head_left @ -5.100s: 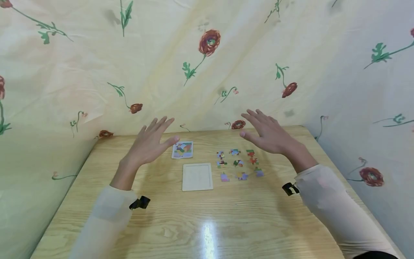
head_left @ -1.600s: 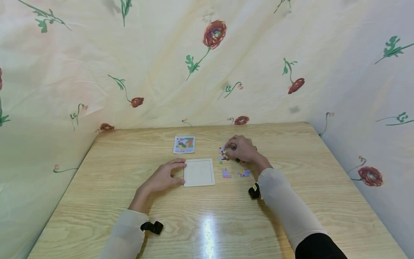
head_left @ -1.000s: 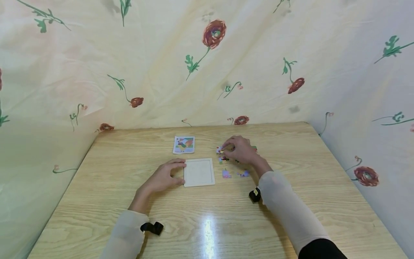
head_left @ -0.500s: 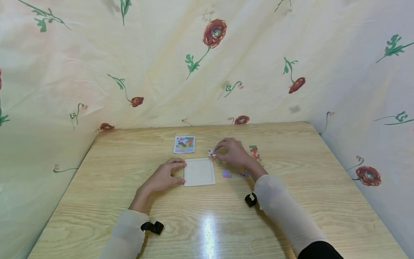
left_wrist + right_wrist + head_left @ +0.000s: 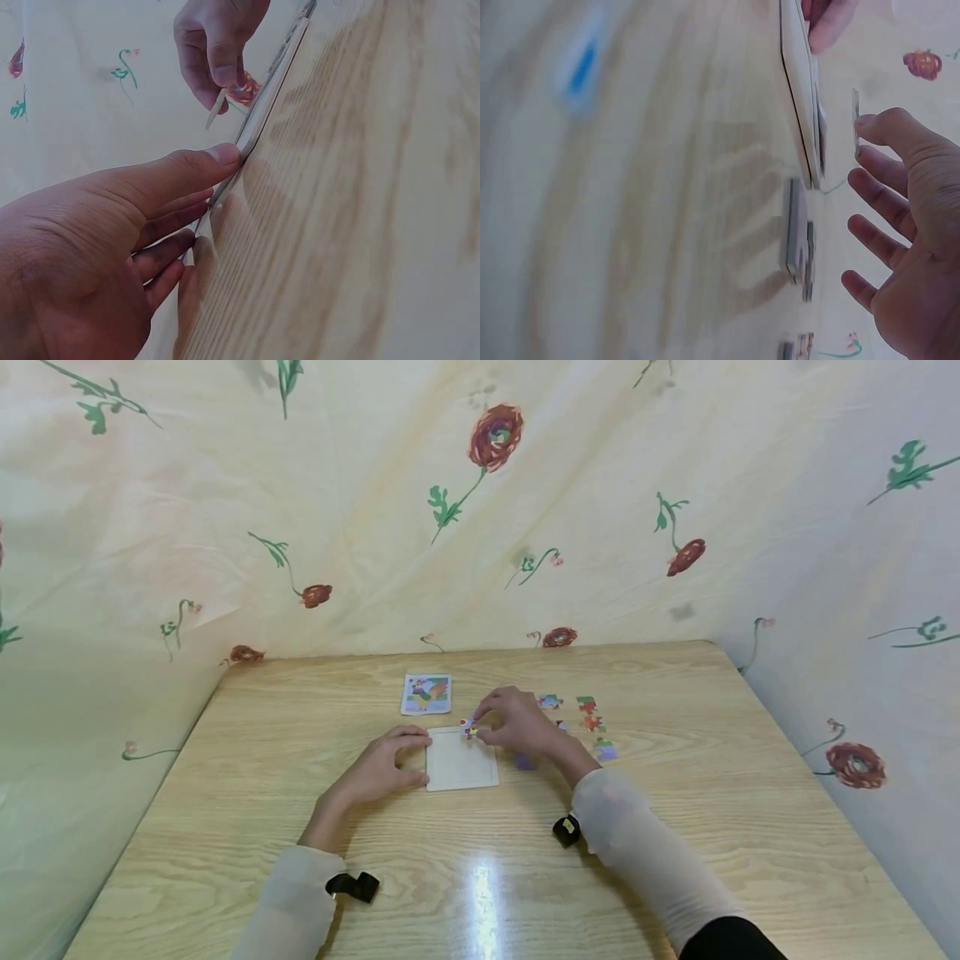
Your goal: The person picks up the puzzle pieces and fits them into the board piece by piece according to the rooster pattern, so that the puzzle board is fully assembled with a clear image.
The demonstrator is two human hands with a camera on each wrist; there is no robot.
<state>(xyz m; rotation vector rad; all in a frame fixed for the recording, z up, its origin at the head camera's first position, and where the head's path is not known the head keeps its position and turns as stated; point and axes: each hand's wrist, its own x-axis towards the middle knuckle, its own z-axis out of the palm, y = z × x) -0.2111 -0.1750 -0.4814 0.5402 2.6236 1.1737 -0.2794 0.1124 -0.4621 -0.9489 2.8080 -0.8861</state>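
A jigsaw piece (image 5: 468, 728) with a colourful print is pinched between the thumb and index finger of my right hand (image 5: 517, 722), over the back right part of a white puzzle tray (image 5: 461, 768). The right wrist view has that thin piece (image 5: 856, 124) edge-on, raised off the table, the other fingers spread below it. My left hand (image 5: 378, 770) rests at the tray's left edge, thumb near the front corner, fingers toward the back one. Its thumb and fingertips touch the tray's side in the left wrist view. The tray's inside is plain white where it shows.
Several loose jigsaw pieces (image 5: 594, 723) lie right of the tray, some hidden under my right hand and forearm. A square picture card (image 5: 427, 694) lies behind the tray. Flower-printed cloth (image 5: 375, 527) walls the back and sides of the wooden table (image 5: 420, 877).
My hands came down from above the table. The right hand took a jigsaw piece from the loose ones and carried it left over the tray. The left hand stays at the tray's edge.
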